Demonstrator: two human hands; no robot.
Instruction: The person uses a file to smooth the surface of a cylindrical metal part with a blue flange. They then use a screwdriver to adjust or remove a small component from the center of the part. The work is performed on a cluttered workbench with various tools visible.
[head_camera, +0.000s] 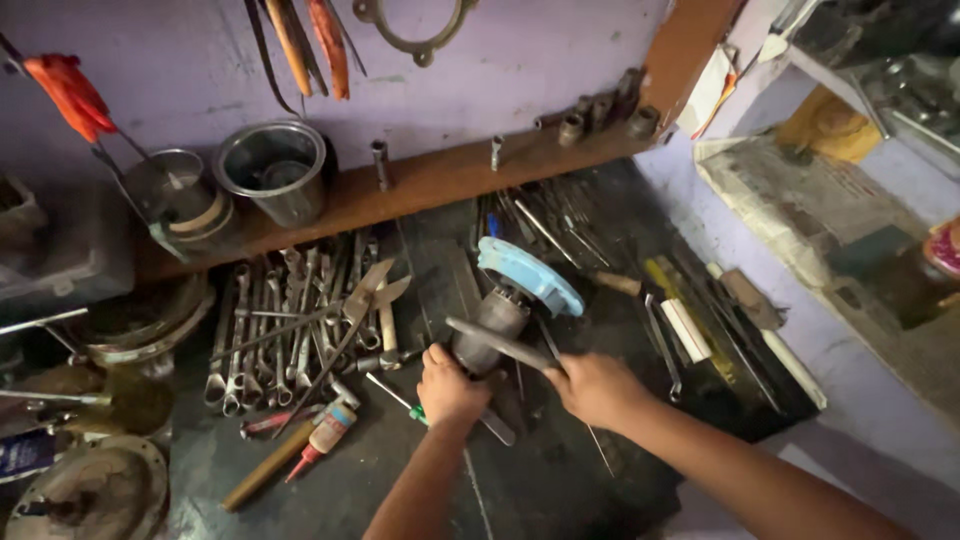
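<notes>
Motor housing (492, 322) gripped at base by left hand (449, 385); flat metal bar (497, 341) clamped in right hand (596, 388), laid across housing. Spanners (262, 335) left of housing.

Wrenches (270, 330) lie left of the motor (495, 325), below the shelf (420, 180).

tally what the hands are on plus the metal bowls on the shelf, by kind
grey metal motor body with blue end cap, under left hand: 1
flat grey metal bar, in right hand: 1
round steel bowls on wooden shelf: 2
total: 4
</notes>
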